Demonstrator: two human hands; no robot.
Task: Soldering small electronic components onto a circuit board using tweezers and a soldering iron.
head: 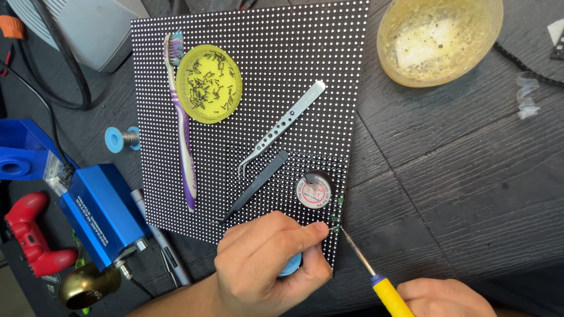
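My left hand (267, 261) rests on the near right corner of a black dotted LED panel (276, 53), closed around a small blue spool (291, 269) with its fingertips pinched at the panel's edge. My right hand (443, 298) grips a yellow-handled soldering iron (379, 282); its thin metal tip reaches the panel edge right by my left fingertips. On the panel lie silver tweezers (282, 126), black tweezers (255, 185), a round wick reel (312, 191), a purple and white toothbrush (183, 141) and a yellow lid (208, 83) holding several tiny dark parts.
A yellowish plastic bowl (439, 38) stands at the back right on the dark wooden table (470, 176). At the left are a blue soldering station (103, 211), a red game controller (29, 235), a blue solder spool (122, 140), a brass tip cleaner (88, 286) and cables.
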